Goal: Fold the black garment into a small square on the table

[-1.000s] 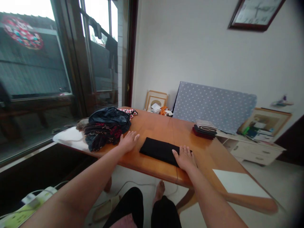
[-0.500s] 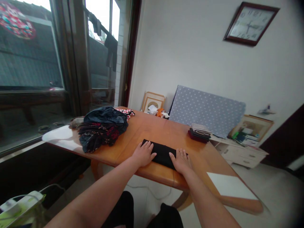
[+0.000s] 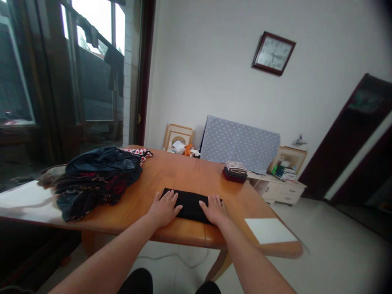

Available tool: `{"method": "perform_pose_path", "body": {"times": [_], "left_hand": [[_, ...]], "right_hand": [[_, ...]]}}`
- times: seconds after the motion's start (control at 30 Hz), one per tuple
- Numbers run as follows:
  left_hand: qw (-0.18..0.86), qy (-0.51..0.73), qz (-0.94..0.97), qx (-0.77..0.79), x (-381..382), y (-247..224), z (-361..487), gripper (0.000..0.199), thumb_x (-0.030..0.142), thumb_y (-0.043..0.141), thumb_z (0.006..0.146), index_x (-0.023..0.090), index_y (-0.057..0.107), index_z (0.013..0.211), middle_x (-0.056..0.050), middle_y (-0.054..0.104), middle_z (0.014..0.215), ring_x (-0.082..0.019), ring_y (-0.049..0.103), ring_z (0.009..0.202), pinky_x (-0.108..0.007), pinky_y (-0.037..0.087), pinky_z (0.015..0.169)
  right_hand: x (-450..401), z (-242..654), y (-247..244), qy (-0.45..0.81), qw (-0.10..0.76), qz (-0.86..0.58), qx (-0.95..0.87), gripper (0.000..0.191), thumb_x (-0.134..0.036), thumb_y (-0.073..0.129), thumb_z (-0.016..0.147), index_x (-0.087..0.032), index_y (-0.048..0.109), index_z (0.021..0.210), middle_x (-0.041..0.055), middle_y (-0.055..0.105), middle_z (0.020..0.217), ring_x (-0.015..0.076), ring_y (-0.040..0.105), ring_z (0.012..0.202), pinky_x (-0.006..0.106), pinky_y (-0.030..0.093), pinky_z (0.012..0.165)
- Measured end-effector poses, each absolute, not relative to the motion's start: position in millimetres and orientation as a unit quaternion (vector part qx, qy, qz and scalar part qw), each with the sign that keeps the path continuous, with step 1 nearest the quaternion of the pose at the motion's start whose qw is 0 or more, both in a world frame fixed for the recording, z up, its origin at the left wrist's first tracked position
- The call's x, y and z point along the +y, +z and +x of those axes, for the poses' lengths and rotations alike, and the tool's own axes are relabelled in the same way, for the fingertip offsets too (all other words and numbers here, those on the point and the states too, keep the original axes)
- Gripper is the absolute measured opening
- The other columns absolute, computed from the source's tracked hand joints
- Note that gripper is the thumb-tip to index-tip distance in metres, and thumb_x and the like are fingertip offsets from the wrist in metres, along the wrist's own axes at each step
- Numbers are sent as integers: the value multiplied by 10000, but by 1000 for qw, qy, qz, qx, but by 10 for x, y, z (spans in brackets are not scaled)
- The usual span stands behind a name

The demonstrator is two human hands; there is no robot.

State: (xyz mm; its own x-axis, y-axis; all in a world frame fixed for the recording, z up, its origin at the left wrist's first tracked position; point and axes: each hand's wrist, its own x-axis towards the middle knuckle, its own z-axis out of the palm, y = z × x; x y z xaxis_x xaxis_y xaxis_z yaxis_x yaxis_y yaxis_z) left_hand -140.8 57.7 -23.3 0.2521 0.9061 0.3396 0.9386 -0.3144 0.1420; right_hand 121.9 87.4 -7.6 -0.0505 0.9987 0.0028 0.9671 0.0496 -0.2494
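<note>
A black folded garment lies flat as a long strip near the front edge of the wooden table. On its left end rests my left hand, palm down with the fingers stretched out. My right hand lies flat on the right end, thumb pointing inward. Both hands press on the cloth without gripping it. What kind of garment it is, I cannot tell.
To the left is a heap of rumpled dark clothes. A small stack of folded clothes, striped on top, sits at the far right. A white sheet lies by the right corner. Behind stands a white cabinet.
The view has turned to the right, so everything appears shifted left. Both hands stay flat on the black garment, which looks the same.
</note>
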Motion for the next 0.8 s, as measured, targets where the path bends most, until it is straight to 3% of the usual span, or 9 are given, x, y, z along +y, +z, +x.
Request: {"method": "perform_pose_path", "body": {"times": [0.2, 0.33, 0.43, 0.53, 0.7, 0.8], "left_hand": [[-5, -138, -792, -595, 588, 30, -1383, 586, 579, 407, 947, 231, 503, 1410, -155, 413, 1549, -363, 335, 1436, -668, 98, 1141], [20, -188, -790, -583, 498, 215, -1317, 464, 497, 458, 950, 224, 571, 1307, -140, 580, 1386, -330, 470, 1312, -548, 226, 1134], [27, -226, -784, -577, 337, 270, -1229, 366, 429, 479, 949, 231, 607, 1229, -112, 651, 1216, -294, 559, 1159, -437, 376, 1000], [15, -247, -777, -579, 160, 263, -1130, 259, 366, 495, 939, 237, 642, 1109, -84, 666, 1099, -266, 594, 1043, -387, 416, 881], [-105, -269, -771, -568, -70, 181, -997, 205, 326, 463, 951, 231, 644, 965, -43, 660, 936, -196, 622, 866, -298, 438, 743], [-117, -280, -771, -560, -134, 143, -964, 179, 282, 473, 936, 236, 645, 958, -42, 652, 944, -190, 619, 878, -292, 445, 765]], "right_hand": [[964, 1501, 126, 108, 155, -682, -706, 702, -584, 367, 964, -98, 455, 1464, 189, 462, 1501, 276, 418, 1401, 371, 311, 1138], [993, 1681, 243, 108, 176, -669, -714, 482, -470, 445, 949, -157, 664, 1243, 142, 673, 1265, 269, 611, 1179, 340, 433, 994], [1048, 1687, 313, 113, 187, -648, -730, 413, -404, 519, 906, -177, 683, 1210, 111, 685, 1250, 248, 621, 1150, 303, 440, 954], [1149, 1597, 393, 120, 188, -626, -748, 414, -357, 550, 878, -166, 666, 1227, 114, 668, 1277, 237, 600, 1162, 283, 421, 948], [1360, 1332, 514, 164, 142, -567, -794, 215, -326, 599, 826, -176, 728, 912, 45, 739, 905, 179, 637, 829, 238, 433, 750], [1486, 1154, 533, 190, 113, -544, -810, 189, -286, 660, 775, -183, 726, 919, 33, 732, 881, 164, 630, 782, 229, 434, 721]]}}
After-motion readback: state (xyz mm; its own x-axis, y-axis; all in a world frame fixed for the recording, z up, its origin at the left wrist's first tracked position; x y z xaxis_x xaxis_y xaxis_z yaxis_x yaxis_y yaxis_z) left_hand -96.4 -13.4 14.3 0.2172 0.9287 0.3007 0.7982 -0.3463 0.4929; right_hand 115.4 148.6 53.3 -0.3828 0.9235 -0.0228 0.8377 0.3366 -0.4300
